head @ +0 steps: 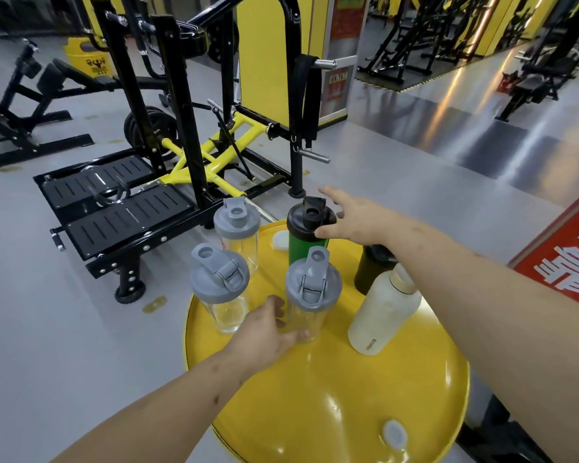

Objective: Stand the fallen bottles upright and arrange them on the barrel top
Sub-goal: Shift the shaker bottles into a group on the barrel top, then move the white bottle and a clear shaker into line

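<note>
Grey gym flooring fills the frame, with a black and yellow weight machine (168,155) in the upper left and a red sign (569,259) at the right edge. At lower centre sits the yellow barrel top (331,396), a round glossy lid with a raised rim and two pale bung caps, one near its far edge (280,240) and one near its close edge (394,434).

Six bottles stand on it, all with their long axes roughly vertical and lids pointing up. Three clear shaker bottles with grey flip lids occupy the left side: one at the far rim (236,235), one at the left rim (219,289), and one at the centre (311,295). Behind the centre one stands a green bottle with a black lid (310,232). To the right, a cream bottle (385,309) leans slightly, its top tilted toward the upper right and partly hidden by the forearm. A dark bottle (373,269) stands just behind it, its top covered by the arm.

The left hand (268,332) wraps the lower body of the centre clear shaker, its grip closed around the bottle. The right hand (348,218) reaches to the green bottle, thumb touching the black lid's side and fingers spread apart past it, the grip not closed.
</note>
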